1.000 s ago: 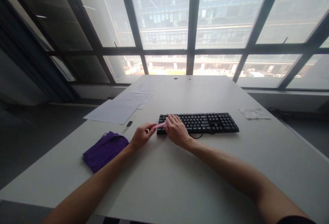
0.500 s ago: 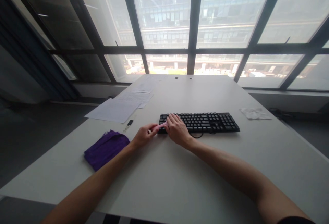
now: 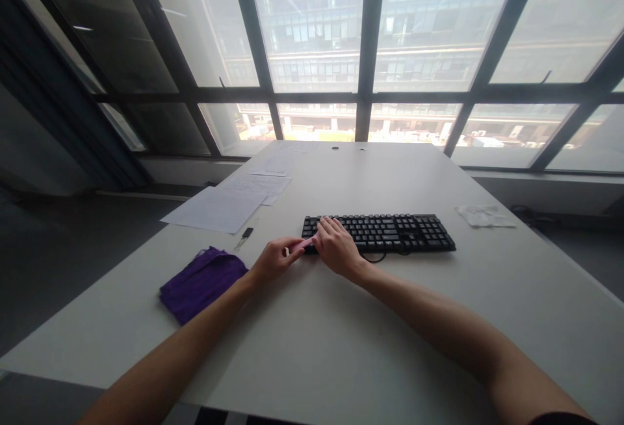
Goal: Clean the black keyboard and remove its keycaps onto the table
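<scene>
A black keyboard lies across the white table in front of me. Over its left end my right hand rests with its fingers together. A soft-looking pink strip runs from under that hand to my left hand, just off the keyboard's near left corner. The left thumb and fingers pinch the strip's near end. Its far end is covered by the right hand, and I cannot make out exactly what kind of thing it is. Some keys at the left are hidden too.
A folded purple cloth lies beside my left forearm. Beyond it are a small black item with a pale strip and several paper sheets. A white wipe or packet lies at the right. The keyboard's cable loops in front of it.
My left hand has shifted very slightly, and the pink strip between the hands looks straighter and lower. The right hand stays almost in place on the keyboard.
</scene>
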`<state>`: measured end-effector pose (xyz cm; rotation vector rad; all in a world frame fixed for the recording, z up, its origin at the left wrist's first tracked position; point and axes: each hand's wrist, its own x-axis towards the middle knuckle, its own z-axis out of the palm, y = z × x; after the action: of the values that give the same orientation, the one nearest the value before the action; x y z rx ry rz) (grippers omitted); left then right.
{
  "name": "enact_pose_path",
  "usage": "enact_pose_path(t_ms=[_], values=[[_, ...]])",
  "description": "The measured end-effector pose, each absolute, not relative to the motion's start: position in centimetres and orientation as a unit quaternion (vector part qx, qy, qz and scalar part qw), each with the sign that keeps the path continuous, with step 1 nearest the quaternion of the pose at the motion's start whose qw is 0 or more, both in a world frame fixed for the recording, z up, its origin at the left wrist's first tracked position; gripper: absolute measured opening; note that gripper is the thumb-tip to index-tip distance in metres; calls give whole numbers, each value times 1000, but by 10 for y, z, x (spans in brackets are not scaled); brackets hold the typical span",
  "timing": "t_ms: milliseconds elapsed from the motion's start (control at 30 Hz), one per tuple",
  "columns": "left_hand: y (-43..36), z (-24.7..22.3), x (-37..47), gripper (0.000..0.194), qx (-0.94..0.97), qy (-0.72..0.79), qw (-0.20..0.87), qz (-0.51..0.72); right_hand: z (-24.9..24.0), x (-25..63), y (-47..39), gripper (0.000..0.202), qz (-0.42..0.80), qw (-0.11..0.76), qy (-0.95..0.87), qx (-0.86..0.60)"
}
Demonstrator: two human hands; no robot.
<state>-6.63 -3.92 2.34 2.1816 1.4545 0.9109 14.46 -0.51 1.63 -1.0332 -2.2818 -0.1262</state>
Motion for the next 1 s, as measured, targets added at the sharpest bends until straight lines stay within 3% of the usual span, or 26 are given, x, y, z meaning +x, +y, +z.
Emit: enact_pose_path(t_ms=[1000], values=[[-37,19,-68,39,796,500,158,303,15,143,-5,38,-46,318,-863,-391]])
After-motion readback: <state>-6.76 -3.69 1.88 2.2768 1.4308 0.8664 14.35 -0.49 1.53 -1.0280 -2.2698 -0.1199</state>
